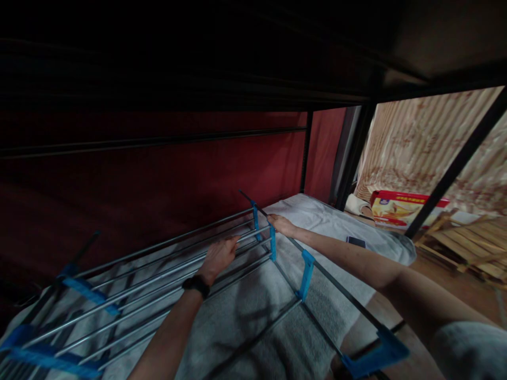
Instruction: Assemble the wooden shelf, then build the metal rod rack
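Note:
A rack of grey metal tubes (154, 275) with blue plastic connectors (307, 274) lies across a pale grey blanket (253, 322). My left hand (219, 257), with a dark band on its wrist, is closed on one of the long tubes near the rack's right end. Beside a blue connector (272, 243), my right hand (282, 225) is wrapped round the dark side pole (336, 281). Its fingertips are partly hidden. Larger blue end pieces (374, 354) sit at the near right and another blue bracket (51, 358) at the lower left.
A dark bunk frame (356, 153) surrounds the bed, with its upper deck low overhead. Behind is a red wall (198, 174). A phone-like dark object (355, 241) lies on the blanket. Beyond the bed are a red and yellow box (404, 208), a wooden slatted piece (467, 237) and a patterned curtain (431, 142).

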Available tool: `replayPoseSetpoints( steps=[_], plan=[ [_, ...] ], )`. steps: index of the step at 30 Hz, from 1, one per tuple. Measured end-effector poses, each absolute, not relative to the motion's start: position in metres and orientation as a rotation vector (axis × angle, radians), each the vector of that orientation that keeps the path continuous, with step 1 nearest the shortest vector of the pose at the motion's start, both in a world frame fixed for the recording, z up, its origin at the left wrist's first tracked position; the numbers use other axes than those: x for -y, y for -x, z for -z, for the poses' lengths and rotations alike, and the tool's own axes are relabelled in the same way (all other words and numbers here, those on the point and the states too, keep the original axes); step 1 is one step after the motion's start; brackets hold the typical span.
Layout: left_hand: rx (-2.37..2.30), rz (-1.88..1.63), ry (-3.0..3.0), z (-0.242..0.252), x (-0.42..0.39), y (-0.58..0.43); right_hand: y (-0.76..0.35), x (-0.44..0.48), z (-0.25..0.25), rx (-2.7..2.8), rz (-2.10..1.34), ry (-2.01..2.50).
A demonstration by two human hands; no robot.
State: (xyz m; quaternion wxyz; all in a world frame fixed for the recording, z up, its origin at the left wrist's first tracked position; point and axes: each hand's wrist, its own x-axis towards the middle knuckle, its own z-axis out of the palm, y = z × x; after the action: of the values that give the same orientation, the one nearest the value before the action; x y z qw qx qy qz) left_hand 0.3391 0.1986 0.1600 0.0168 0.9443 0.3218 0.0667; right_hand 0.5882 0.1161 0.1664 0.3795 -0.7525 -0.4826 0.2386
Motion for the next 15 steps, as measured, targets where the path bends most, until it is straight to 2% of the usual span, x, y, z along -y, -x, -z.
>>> replayPoseSetpoints(
  steps=[7, 15],
  plan=[
    [-0.924, -0.495, -3.025, -0.157, -0.187, -0.336, -0.591, -0.112, -0.161, 1.206, -0.666, 1.844],
    [-0.953, -0.359, -3.046, -0.159, -0.18, -0.344, -0.587, -0.109, -0.16, 1.119, -0.787, 1.735]
  ],
)
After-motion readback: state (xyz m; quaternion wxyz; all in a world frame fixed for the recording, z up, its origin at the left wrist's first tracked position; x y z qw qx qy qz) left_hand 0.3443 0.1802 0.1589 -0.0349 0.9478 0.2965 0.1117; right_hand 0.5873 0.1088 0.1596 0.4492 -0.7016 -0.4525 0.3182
